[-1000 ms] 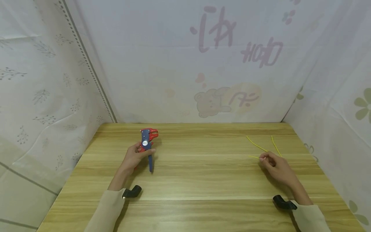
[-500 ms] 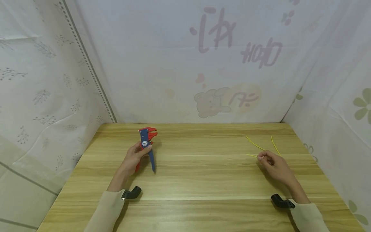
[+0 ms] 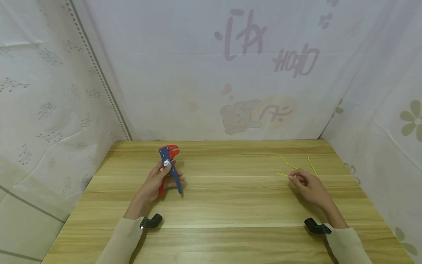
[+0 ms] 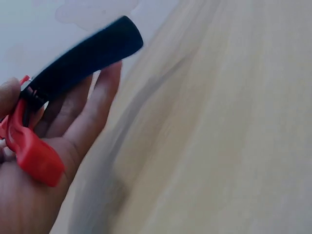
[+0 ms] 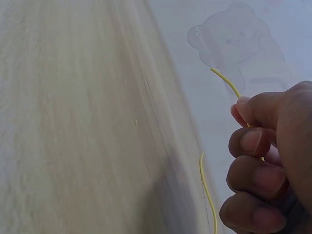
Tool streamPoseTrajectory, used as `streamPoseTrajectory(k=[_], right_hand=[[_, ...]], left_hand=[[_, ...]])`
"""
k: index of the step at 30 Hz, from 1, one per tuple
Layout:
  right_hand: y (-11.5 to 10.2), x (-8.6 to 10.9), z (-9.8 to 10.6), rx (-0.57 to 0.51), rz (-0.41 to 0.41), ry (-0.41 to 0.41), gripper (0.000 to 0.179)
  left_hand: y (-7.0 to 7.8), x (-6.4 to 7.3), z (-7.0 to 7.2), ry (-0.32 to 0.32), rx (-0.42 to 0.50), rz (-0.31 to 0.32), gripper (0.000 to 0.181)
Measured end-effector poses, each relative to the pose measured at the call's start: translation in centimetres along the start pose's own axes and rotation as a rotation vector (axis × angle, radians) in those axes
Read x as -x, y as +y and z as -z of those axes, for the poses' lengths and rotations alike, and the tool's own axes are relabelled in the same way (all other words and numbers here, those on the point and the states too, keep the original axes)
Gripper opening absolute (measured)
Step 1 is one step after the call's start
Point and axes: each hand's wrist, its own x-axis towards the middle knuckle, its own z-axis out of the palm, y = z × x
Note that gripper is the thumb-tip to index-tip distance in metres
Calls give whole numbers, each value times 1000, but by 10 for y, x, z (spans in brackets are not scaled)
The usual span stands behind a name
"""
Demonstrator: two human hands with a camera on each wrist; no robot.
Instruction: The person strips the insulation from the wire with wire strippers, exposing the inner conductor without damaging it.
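On the left, my left hand [image 3: 152, 184] grips a wire stripper [image 3: 166, 154] with a blue body and red jaws, its head pointing away from me. The thumb presses on the body near the round label. In the left wrist view the blue handle [image 4: 87, 56] and red handle [image 4: 39, 161] are spread apart, with fingers behind the blue one. My right hand [image 3: 310, 187] pinches a thin yellow wire [image 5: 225, 81] between thumb and index finger, its free end sticking out to the left. The other fingers are curled, hiding the rest of the wire.
Two more yellow wires, a curved one [image 3: 287, 163] and a straighter one [image 3: 312, 165], lie beyond my right hand on the wooden table [image 3: 230, 205]. A tiny yellow bit [image 5: 136, 122] shows on the tabletop. Printed cloth [image 3: 184, 73] hangs behind and at both sides.
My right hand has moved slightly left with the wire. In my left hand the stripper has turned, its blue handle swinging right; the thumb has shifted onto the body and fingers now show behind the handle.
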Motion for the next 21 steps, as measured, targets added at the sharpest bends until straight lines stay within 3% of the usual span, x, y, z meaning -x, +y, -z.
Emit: streamPoseTrajectory(k=[6, 12, 16, 21], right_hand=[[-2, -3, -3, -34, 3, -11, 14], [-6, -7, -3, -26, 12, -21, 14], [-8, -10, -4, -25, 29, -21, 14], [-13, -15, -5, -38, 41, -28, 16]], left_hand=[[-2, -1, -4, 37, 42, -4, 51], [-2, -3, -5, -23, 118, -94, 32], [0, -5, -8, 12, 57, -135, 35], [3, -4, -11, 72, -6, -117, 44]])
